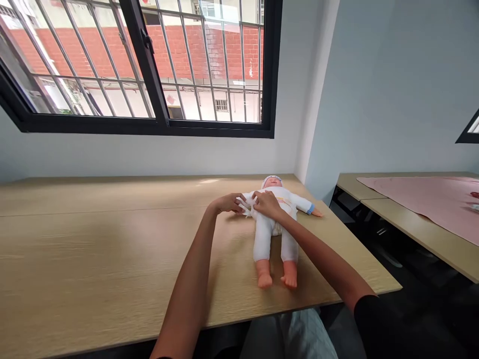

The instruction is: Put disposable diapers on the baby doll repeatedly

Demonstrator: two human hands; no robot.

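Note:
A baby doll point(264, 239) lies on its back on the wooden table, head toward the wall and bare feet toward me. It wears a white outfit with a blue cuff, and a cap covers its head. At the doll's side, on the left in view, a crumpled strip of thin white material point(247, 211) sticks out. My left hand point(229, 203) has its fingers bent around the outer part of this strip. My right hand point(267, 205) lies over the doll's waist, fingertips curled at the strip's inner part. The exact grip of the fingertips is partly hidden.
The wooden table point(123, 269) runs along the wall beneath a barred window point(209, 127). Its right edge is close to the doll. Another table point(411, 219), with a pink cloth point(430, 197) on it, stands to the right across a gap.

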